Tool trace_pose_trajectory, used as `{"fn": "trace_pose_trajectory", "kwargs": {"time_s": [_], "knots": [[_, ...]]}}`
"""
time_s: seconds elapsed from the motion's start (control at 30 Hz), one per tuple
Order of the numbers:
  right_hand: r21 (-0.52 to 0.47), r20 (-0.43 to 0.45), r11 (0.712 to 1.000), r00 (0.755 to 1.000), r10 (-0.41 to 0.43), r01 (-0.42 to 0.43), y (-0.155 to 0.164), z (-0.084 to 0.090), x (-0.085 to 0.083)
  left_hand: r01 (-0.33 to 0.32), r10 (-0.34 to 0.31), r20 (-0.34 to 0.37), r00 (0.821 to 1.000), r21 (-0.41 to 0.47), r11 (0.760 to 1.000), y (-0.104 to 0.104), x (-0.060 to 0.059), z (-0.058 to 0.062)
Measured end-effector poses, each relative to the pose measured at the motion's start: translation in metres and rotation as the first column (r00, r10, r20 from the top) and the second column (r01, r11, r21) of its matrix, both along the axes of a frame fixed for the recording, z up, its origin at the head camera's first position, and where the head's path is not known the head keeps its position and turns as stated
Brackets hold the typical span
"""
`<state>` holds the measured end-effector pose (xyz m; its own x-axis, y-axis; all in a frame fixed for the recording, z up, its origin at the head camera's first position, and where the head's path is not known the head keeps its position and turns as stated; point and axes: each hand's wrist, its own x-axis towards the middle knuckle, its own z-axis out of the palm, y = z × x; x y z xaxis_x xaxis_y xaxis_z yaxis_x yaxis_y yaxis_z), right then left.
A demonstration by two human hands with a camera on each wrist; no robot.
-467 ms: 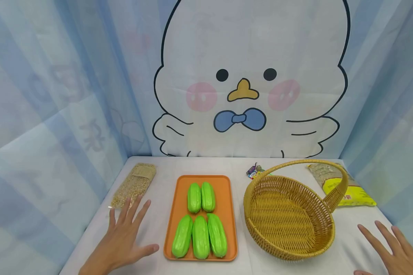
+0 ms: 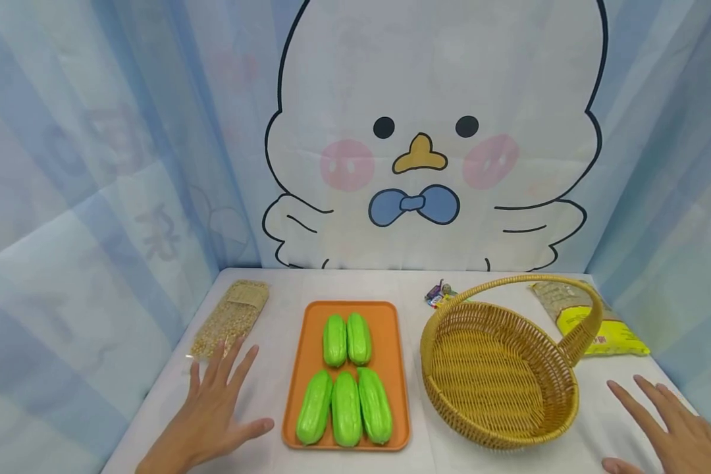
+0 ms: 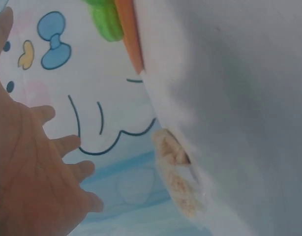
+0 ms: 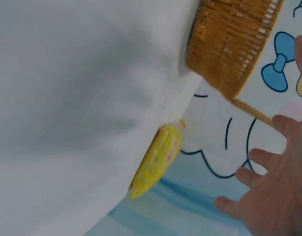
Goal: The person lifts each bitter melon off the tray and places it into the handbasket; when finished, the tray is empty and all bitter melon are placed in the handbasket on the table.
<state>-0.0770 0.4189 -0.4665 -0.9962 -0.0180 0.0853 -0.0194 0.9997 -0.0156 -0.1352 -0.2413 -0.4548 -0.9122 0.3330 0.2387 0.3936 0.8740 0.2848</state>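
Note:
My left hand (image 2: pixel 213 415) is spread with straight fingers, holding nothing, left of an orange tray (image 2: pixel 296 395). On that tray lie several bright green, ridged, cucumber-like vegetables (image 2: pixel 346 408), two at the back and the others in front. To the right of the tray stands a woven wicker basket (image 2: pixel 486 375) with a tall arched handle; nothing shows inside it. My right hand (image 2: pixel 675 428), also spread and holding nothing, is to the right of the basket and apart from it. In the right wrist view its fingers (image 4: pixel 261 157) are extended.
A clear bag of pale grains (image 2: pixel 231 319) lies at the left, just beyond my left fingertips. Behind the basket are a yellow bag (image 2: pixel 610 336) at the right and small colourful packets (image 2: pixel 441 294). Patterned curtains (image 2: pixel 154 197) enclose the white table (image 2: pixel 261 382).
My right hand has shifted slightly left, toward the basket. The left hand stays almost where it was, and the tray, vegetables and basket have not moved.

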Motion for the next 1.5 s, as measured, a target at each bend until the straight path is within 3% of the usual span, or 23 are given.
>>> {"fn": "trace_pose_trajectory", "kwargs": {"time_s": [0.1, 0.2, 0.27, 0.37, 0.43, 0.5, 0.57, 0.7, 0.83, 0.9, 1.07, 1.2, 1.3, 1.37, 1.5], "knots": [[-0.204, -0.014, 0.977, 0.998, 0.064, -0.066, -0.033, 0.025, 0.002, 0.016, -0.024, 0.055, 0.998, 0.139, 0.99, 0.006, -0.005, 0.001], [-0.387, -0.1, 0.908, 0.986, 0.131, -0.159, -0.08, 0.046, 0.01, 0.007, -0.042, 0.123, 0.992, 0.268, 0.964, 0.017, -0.012, -0.002], [-0.451, -0.184, 0.855, 0.964, 0.191, -0.256, -0.115, 0.055, 0.015, -0.021, -0.036, 0.171, 0.985, 0.32, 0.947, 0.023, -0.015, -0.005], [-0.583, -0.216, 0.721, 0.927, 0.306, -0.374, -0.164, 0.061, 0.012, -0.084, -0.006, 0.25, 0.968, 0.35, 0.933, 0.029, -0.016, -0.011], [-0.712, -0.169, 0.585, 0.903, 0.394, -0.389, -0.191, 0.059, 0.005, -0.117, 0.008, 0.291, 0.957, 0.359, 0.926, 0.032, -0.016, -0.015], [-0.839, -0.084, 0.444, 0.88, 0.468, -0.316, -0.212, 0.054, -0.004, -0.136, 0.005, 0.326, 0.945, 0.38, 0.915, 0.034, -0.015, -0.016], [-0.912, 0.004, 0.356, 0.864, 0.504, -0.203, -0.229, 0.047, -0.012, -0.148, -0.007, 0.355, 0.935, 0.406, 0.902, 0.035, -0.015, -0.018], [-0.961, 0.075, 0.266, 0.864, 0.498, -0.07, -0.254, 0.029, -0.028, -0.179, -0.04, 0.419, 0.907, 0.47, 0.864, 0.037, -0.015, -0.018], [-0.979, 0.07, 0.204, 0.879, 0.471, -0.031, -0.271, 0.01, -0.042, -0.203, -0.066, 0.471, 0.88, 0.497, 0.844, 0.037, -0.018, -0.02], [-0.981, 0.075, 0.192, 0.882, 0.466, -0.018, -0.277, 0.003, -0.047, -0.204, -0.079, 0.493, 0.866, 0.493, 0.846, 0.037, -0.019, -0.022], [-0.973, 0.061, 0.227, 0.881, 0.469, -0.054, -0.288, -0.009, -0.054, -0.159, -0.128, 0.509, 0.851, 0.483, 0.861, 0.034, -0.018, -0.026], [-0.955, 0.051, 0.283, 0.883, 0.466, -0.094, -0.292, -0.013, -0.056, -0.113, -0.158, 0.504, 0.849, 0.465, 0.878, 0.034, -0.018, -0.028], [-0.925, 0.039, 0.354, 0.892, 0.451, -0.139, -0.294, -0.014, -0.057, -0.099, -0.162, 0.504, 0.848, 0.453, 0.886, 0.033, -0.019, -0.028], [-0.911, 0.028, 0.38, 0.896, 0.443, -0.16, -0.295, -0.015, -0.057, -0.096, -0.166, 0.506, 0.846, 0.451, 0.887, 0.033, -0.019, -0.028], [-0.916, 0.03, 0.372, 0.901, 0.434, -0.149, -0.295, -0.013, -0.057, -0.089, -0.182, 0.512, 0.839, 0.459, 0.884, 0.032, -0.019, -0.028]]}}
